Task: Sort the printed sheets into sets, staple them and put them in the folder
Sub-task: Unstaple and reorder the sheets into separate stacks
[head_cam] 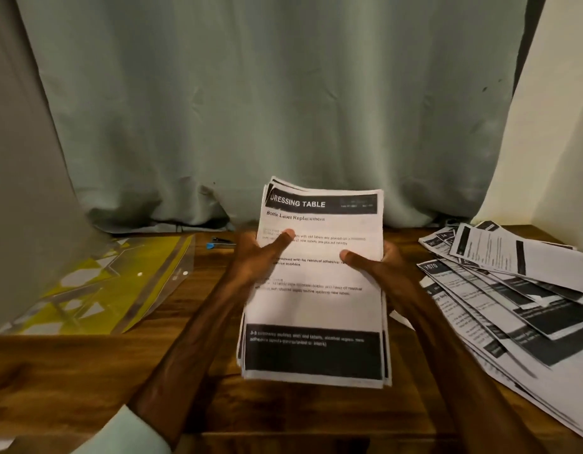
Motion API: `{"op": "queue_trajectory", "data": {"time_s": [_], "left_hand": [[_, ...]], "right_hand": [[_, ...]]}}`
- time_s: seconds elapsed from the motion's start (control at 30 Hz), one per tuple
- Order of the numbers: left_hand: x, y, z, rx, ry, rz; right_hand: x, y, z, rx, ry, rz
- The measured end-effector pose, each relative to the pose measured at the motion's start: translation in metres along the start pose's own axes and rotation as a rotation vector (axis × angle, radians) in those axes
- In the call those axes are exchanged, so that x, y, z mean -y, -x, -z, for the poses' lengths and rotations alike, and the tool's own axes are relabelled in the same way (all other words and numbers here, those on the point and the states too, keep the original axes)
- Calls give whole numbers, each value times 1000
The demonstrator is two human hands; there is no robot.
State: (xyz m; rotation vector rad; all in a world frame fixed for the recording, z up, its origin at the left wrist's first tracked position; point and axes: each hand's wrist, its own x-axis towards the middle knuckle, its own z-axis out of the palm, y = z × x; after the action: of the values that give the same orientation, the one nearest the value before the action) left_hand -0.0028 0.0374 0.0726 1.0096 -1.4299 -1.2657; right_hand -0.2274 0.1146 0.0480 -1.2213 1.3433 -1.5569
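Green curtain (pixel 270 103) behind wood table (pixel 70 365), cream wall (pixel 552 142) on rt

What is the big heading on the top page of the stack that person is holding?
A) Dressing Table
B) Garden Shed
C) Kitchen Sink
A: the stack, gripped by the left hand and right hand, shows DRESSING TABLE in white on a dark band across its top page.

Left hand (pixel 250 257), right hand (pixel 378 273), both curled

Dim warm indoor light, soft shadows, wide-angle bending at edges, slight motion blur throughout.
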Motion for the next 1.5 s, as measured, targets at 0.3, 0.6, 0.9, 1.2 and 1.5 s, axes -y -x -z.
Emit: {"op": "queue_trajectory", "data": {"time_s": [0.3, 0.6, 0.9, 1.2, 1.5], "left_hand": [[81, -7, -19, -216, -820, -507], [97, -50, -62, 150, -858, -566], [94, -62, -47, 40, -604, -625], [104, -60, -45, -11, -669, -838], [110, -72, -41, -9, -825, -1028]], "right_hand": [[-80, 8, -6, 88, 170, -234], [-102, -2, -19, 43, 116, -325], [-104, -6, -15, 77, 91, -306], [-100, -1, -18, 26, 57, -283], [-103, -4, -16, 79, 87, -255]]}}
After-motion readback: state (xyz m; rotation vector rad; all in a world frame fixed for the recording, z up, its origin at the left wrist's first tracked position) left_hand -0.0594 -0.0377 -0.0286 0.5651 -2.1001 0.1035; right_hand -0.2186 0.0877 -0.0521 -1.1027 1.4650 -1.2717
